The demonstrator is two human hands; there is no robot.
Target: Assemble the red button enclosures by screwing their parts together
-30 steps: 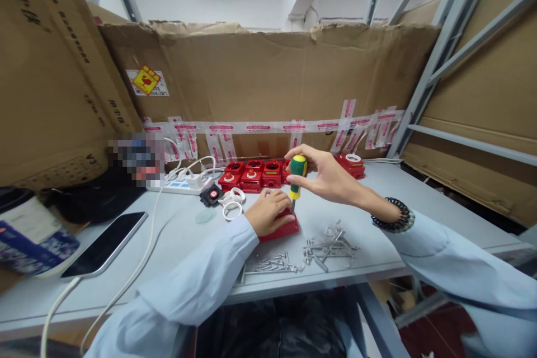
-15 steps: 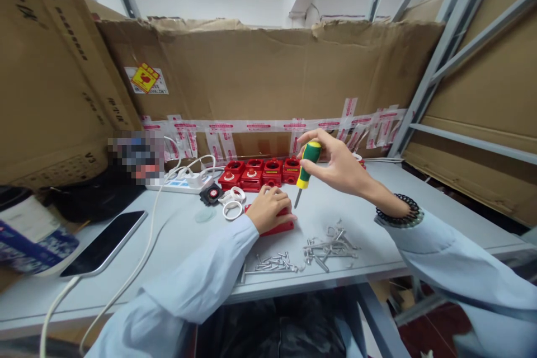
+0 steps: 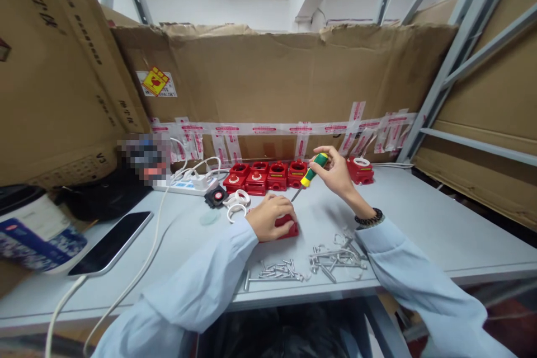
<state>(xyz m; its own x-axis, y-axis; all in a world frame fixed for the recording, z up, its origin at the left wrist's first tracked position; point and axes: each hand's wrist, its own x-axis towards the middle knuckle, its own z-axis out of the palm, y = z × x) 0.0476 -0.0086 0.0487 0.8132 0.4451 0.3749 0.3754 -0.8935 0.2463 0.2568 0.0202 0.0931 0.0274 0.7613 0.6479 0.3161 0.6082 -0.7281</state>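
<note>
My left hand (image 3: 269, 217) is closed over a red plastic box (image 3: 288, 229) that lies on the grey table (image 3: 419, 224). My right hand (image 3: 335, 172) grips a green and yellow screwdriver (image 3: 311, 174), tilted with its tip pointing down and left, a little above and behind the red box. A row of several similar red boxes (image 3: 268, 175) stands just behind, and one more red box (image 3: 361, 170) with a white ring on top sits to the right of my right hand.
Loose screws (image 3: 277, 271) and metal clips (image 3: 335, 254) lie near the table's front edge. White rings (image 3: 235, 205), a black and red part (image 3: 217, 196), a power strip (image 3: 184, 183) and a phone (image 3: 109, 243) lie at left. Cardboard walls (image 3: 272, 78) surround the table.
My right hand has lifted the screwdriver off the red box and carried it back and to the right, tilting it. My left hand stayed on the box.
</note>
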